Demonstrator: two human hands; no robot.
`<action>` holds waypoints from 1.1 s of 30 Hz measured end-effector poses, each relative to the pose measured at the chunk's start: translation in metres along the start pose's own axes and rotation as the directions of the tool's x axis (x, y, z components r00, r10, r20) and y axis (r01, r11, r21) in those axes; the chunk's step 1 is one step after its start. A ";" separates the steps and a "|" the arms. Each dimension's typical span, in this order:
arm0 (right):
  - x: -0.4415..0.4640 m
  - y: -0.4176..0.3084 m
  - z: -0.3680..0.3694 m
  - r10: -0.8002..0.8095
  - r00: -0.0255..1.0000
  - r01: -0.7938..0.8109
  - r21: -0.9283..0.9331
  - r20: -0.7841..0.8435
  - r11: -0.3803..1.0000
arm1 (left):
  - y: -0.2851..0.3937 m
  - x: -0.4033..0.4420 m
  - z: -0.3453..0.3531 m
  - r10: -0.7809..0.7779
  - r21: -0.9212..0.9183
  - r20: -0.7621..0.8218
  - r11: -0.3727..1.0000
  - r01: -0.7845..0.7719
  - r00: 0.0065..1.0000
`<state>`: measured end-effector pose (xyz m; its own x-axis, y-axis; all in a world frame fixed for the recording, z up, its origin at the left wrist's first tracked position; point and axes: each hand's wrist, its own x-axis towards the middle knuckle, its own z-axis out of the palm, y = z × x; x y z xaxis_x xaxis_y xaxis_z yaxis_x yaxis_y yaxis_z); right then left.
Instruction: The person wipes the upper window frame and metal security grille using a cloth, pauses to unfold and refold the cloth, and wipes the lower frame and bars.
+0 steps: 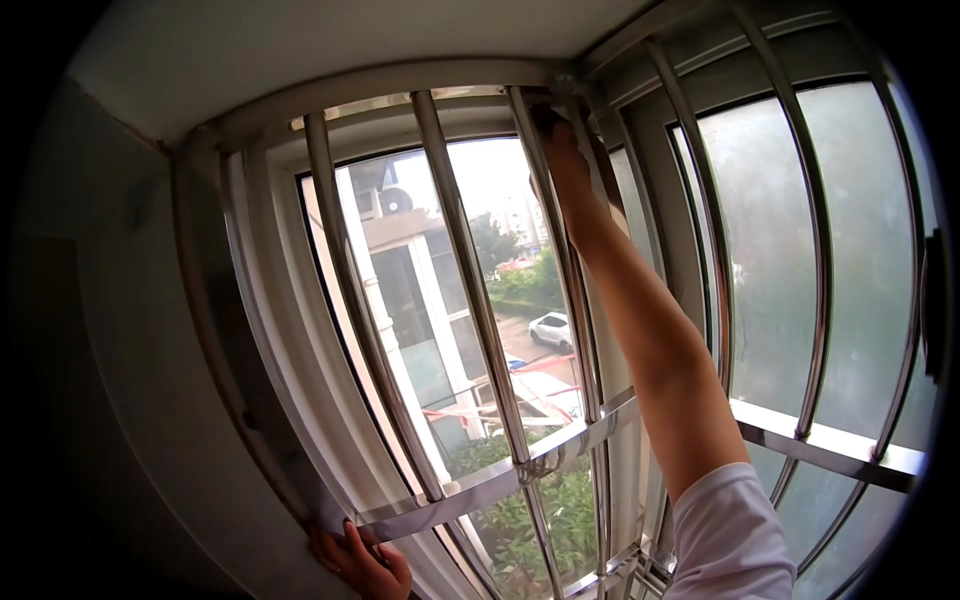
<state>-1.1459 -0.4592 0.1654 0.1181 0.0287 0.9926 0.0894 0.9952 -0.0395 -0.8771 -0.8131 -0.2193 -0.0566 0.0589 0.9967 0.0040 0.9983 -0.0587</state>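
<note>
My right arm stretches up past the steel bars to the top corner of the window grille [480, 285]. There my right hand [566, 150] is closed beside the upright corner post, its fingers partly in shadow. A dark patch shows at the fingertips, too dim to identify. Low on the left, my left hand [365, 565] has its fingers curled at the end of the shiny crossbar [470, 490], where it meets the side post [235, 350] of the grille.
Behind the bars is a white-framed window [290, 270] with a view of plants, a parked white car [549, 329] and a building. A second barred side with frosted panes [770, 240] adjoins at the right. Ceiling [350, 40] and wall [120, 300] enclose the corner.
</note>
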 end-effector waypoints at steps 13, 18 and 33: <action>0.023 0.017 0.010 0.078 0.963 -0.144 0.243 0.260 0.959 | -0.002 0.005 -0.001 0.028 -0.046 -0.027 0.999 -0.029 0.999; 0.011 0.010 0.046 0.024 1.000 -0.030 0.540 0.019 0.841 | -0.001 0.003 -0.001 0.017 -0.039 -0.009 0.999 -0.017 1.000; -0.001 -0.007 0.008 -0.080 0.959 0.211 0.495 -0.272 0.843 | -0.001 0.002 -0.002 0.008 -0.039 0.010 0.999 -0.007 1.000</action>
<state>-1.1544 -0.4651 0.1659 0.3752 -0.0771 0.9237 -0.3895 0.8911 0.2326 -0.8748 -0.8137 -0.2169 -0.0666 0.0664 0.9956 0.0433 0.9970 -0.0636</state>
